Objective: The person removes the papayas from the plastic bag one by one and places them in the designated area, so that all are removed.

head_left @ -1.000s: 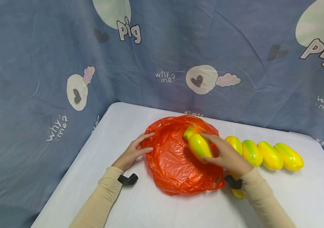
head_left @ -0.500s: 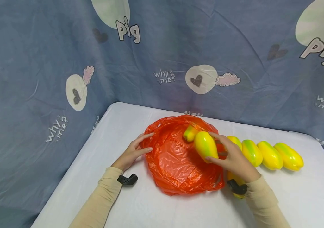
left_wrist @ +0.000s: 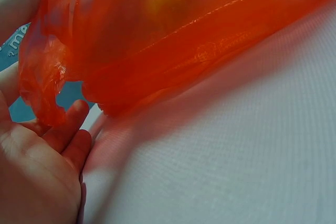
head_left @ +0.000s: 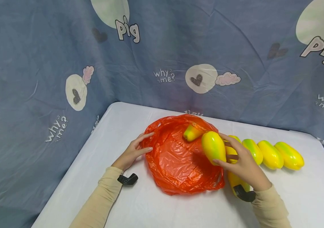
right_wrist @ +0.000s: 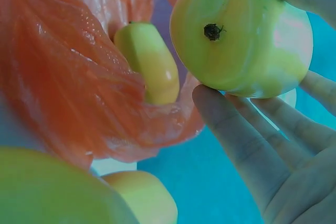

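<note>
My right hand point(head_left: 247, 164) holds a yellow-green papaya point(head_left: 214, 147) between thumb and fingers, over the right rim of an open red plastic bag point(head_left: 176, 158). In the right wrist view, the dark stem end of this held papaya point(right_wrist: 241, 35) faces the camera. Another papaya point(head_left: 192, 133) lies inside the bag near its far right wall. At the bag's left rim, my left hand point(head_left: 130, 155) has its fingers spread and touches the plastic. The left wrist view shows loose red film of the bag point(left_wrist: 157, 40) beside the fingers of the left hand point(left_wrist: 42, 166).
To the right, several more papayas lie in a row, the outermost papaya point(head_left: 289, 155) farthest right. One papaya point(head_left: 233, 182) sits partly under my right wrist, beside the bag. All stand on a white-covered table point(head_left: 301, 196), with a blue printed curtain point(head_left: 150, 53) behind.
My right hand has moved right with the papaya, from over the bag's inside to its right rim. More of the papaya in the bag shows. The left hand has stayed still.
</note>
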{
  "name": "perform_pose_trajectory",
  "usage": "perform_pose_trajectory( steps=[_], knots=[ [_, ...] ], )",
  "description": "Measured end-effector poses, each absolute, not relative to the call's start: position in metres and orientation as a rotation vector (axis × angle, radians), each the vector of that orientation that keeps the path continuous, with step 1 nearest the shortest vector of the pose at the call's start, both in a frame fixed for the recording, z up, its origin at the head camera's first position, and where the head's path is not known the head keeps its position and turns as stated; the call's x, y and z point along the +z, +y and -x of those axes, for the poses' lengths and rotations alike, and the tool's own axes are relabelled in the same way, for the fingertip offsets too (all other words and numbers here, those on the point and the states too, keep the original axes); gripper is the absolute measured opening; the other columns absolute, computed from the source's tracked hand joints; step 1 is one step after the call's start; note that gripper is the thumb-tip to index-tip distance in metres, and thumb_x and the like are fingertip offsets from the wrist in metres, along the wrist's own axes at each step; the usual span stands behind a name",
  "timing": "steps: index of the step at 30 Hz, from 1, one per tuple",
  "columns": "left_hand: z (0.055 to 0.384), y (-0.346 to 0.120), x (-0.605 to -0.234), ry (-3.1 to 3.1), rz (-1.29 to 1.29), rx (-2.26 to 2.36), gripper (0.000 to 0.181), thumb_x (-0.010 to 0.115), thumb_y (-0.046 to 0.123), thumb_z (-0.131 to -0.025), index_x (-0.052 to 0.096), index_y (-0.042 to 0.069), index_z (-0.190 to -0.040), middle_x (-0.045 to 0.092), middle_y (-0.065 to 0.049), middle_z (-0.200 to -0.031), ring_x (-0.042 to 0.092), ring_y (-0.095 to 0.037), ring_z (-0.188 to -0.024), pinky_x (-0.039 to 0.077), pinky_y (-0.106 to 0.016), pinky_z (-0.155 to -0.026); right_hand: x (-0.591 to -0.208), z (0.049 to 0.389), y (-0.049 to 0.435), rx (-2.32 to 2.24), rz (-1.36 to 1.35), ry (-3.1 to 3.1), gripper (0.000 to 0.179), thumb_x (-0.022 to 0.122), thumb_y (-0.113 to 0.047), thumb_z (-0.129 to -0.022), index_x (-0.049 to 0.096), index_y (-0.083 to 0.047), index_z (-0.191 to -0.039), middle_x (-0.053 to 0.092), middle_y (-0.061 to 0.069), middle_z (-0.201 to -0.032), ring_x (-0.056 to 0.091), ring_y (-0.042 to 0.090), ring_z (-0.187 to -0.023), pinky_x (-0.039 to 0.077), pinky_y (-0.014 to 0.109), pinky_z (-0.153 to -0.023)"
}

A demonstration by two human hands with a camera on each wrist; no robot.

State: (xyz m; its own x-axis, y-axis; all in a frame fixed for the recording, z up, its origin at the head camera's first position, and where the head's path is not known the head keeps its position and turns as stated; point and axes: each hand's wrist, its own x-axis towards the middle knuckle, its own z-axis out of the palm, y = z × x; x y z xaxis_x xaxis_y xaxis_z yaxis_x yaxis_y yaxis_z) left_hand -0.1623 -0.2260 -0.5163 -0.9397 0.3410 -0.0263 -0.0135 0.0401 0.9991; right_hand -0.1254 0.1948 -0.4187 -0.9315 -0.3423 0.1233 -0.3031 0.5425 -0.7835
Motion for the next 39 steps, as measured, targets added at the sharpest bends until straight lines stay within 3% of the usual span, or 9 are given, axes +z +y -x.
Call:
perform_pose_trajectory(
  steps=[5, 10, 13, 22, 28, 31, 39],
  knots=[
    [0.162, -0.226, -0.515, 2.065, -0.329, 1.982, 0.060, 0.070, 0.016, -0.098, 0.050, 0.029, -0.152, 0.020, 0.004, -0.171, 0.021, -0.023, -0.160, 0.025, -0.049, -0.129, -0.417, 0.118, 0.201, -1.359, 0.554, 2.770, 0.086, 0.087, -0.028, -0.085, 0.039, -0.036, -0.157, 0.051, 0.004, -0.153, 0.057, 0.028, -0.130, 0.064, 0.040, -0.089],
    [0.160, -0.226, -0.513, 2.071, -0.334, 1.977, 0.059, 0.069, 0.017, -0.098, 0.050, 0.030, -0.153, 0.020, 0.004, -0.171, 0.021, -0.024, -0.160, 0.025, -0.050, -0.129, -0.414, 0.112, 0.209, -1.325, 0.538, 2.840, 0.088, 0.088, -0.025, -0.084, 0.039, -0.035, -0.157, 0.053, 0.004, -0.151, 0.052, -0.003, -0.125, 0.060, 0.017, -0.087],
    [0.160, -0.226, -0.512, 2.066, -0.334, 1.978, 0.059, 0.069, 0.017, -0.098, 0.050, 0.030, -0.153, 0.018, 0.004, -0.172, 0.020, -0.025, -0.160, 0.025, -0.051, -0.129, -0.411, 0.109, 0.214, -1.309, 0.529, 2.878, 0.089, 0.088, -0.023, -0.084, 0.039, -0.033, -0.158, 0.053, 0.005, -0.152, 0.046, -0.017, -0.120, 0.055, 0.010, -0.086],
    [0.160, -0.226, -0.513, 2.067, -0.331, 1.977, 0.059, 0.070, 0.017, -0.098, 0.050, 0.030, -0.152, 0.021, 0.005, -0.171, 0.021, -0.024, -0.160, 0.024, -0.051, -0.129, -0.407, 0.103, 0.232, -1.322, 0.471, 2.923, 0.092, 0.089, -0.016, -0.082, 0.038, -0.030, -0.159, 0.054, 0.007, -0.148, 0.045, -0.019, -0.119, 0.052, 0.004, -0.083],
    [0.160, -0.225, -0.512, 2.085, -0.326, 1.958, 0.059, 0.070, 0.017, -0.098, 0.050, 0.031, -0.152, 0.023, 0.006, -0.170, 0.021, -0.023, -0.160, 0.023, -0.051, -0.130, -0.410, 0.097, 0.245, -1.335, 0.477, 2.974, 0.094, 0.089, -0.009, -0.080, 0.040, -0.026, -0.158, 0.050, -0.018, -0.145, 0.046, -0.019, -0.121, 0.050, 0.001, -0.083],
    [0.161, -0.225, -0.512, 2.081, -0.341, 1.960, 0.059, 0.069, 0.017, -0.098, 0.050, 0.031, -0.152, 0.025, 0.007, -0.169, 0.023, -0.023, -0.159, 0.025, -0.052, -0.129, -0.414, 0.095, 0.253, -1.339, 0.465, 2.981, 0.094, 0.089, -0.007, -0.079, 0.040, -0.023, -0.158, 0.047, -0.024, -0.146, 0.045, -0.020, -0.121, 0.049, 0.000, -0.084],
    [0.160, -0.226, -0.511, 2.094, -0.312, 1.955, 0.059, 0.070, 0.018, -0.097, 0.051, 0.032, -0.152, 0.023, 0.007, -0.170, 0.021, -0.022, -0.160, 0.023, -0.051, -0.130, -0.418, 0.091, 0.269, -1.310, 0.365, 2.989, 0.092, 0.089, -0.010, -0.081, 0.040, -0.022, -0.158, 0.049, -0.010, -0.149, 0.044, -0.022, -0.118, 0.047, -0.003, -0.084]
  ],
)
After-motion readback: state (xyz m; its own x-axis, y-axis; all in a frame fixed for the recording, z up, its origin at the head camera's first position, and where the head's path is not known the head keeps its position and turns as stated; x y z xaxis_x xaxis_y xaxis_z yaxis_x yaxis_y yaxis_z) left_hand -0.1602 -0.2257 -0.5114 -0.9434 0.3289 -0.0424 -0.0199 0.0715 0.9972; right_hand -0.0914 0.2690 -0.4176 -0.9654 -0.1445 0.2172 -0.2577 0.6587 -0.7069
